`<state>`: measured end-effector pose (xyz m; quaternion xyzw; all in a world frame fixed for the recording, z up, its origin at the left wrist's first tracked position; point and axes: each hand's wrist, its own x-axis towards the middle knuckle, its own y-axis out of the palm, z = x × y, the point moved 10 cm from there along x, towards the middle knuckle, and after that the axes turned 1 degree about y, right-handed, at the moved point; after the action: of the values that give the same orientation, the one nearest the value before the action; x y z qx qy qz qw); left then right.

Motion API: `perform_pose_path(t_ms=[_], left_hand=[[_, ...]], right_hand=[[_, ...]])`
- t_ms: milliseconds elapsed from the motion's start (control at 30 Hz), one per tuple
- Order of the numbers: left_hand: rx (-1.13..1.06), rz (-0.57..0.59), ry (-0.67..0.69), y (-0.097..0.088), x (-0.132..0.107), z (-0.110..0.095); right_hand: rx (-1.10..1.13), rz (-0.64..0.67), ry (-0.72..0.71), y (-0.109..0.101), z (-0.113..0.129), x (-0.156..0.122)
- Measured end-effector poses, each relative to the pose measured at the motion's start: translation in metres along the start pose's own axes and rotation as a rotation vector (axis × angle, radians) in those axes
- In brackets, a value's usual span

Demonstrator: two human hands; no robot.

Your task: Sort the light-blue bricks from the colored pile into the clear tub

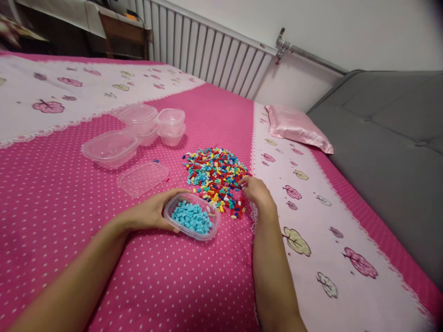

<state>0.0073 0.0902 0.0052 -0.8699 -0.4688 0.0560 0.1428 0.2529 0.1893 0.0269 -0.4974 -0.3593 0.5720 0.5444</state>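
1. On the bedspread (194, 286), a tub (211, 230) of blue bricks (192, 217) is gripped at its side by the left hand (152, 213).
2. The mixed pile (215, 177) is touched at its edge by the right hand (254, 190), fingers bunched; whether anything is pinched cannot be told.
3. A lid (142, 178) and empty tubs (110, 148) are seen beyond.

Open bedspread (194, 286): near foreground, and the white strip right of the brick pile (216, 177).
Obstructions: loose lid (142, 178) and clear tubs (138, 119) left of the pile, narrow gaps between; pillow (297, 129) far right; blue-brick tub (192, 222) just before the pile, possibly touching it.
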Motion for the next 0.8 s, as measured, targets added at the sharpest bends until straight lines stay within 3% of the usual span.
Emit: perform_pose_path(t_ms=[200,300,467,600,800], left_hand=[[0.007,-0.005,-0.001,-0.001,0.001,0.001],[0.012,-0.003,-0.014,-0.001,0.001,0.002],[-0.014,0.000,-0.025,0.000,0.000,0.003],[-0.025,0.004,-0.022,0.000,0.000,0.001],[-0.020,0.001,-0.008,0.000,0.000,0.001]], right_hand=[[0.076,0.049,-0.250,0.013,0.026,0.004],[0.125,0.176,-0.355,0.023,0.039,-0.003],[0.121,0.334,-0.225,0.027,0.027,-0.017],[0.043,0.253,-0.111,0.011,0.014,-0.021],[0.039,-0.045,-0.009,-0.012,0.009,-0.007]])
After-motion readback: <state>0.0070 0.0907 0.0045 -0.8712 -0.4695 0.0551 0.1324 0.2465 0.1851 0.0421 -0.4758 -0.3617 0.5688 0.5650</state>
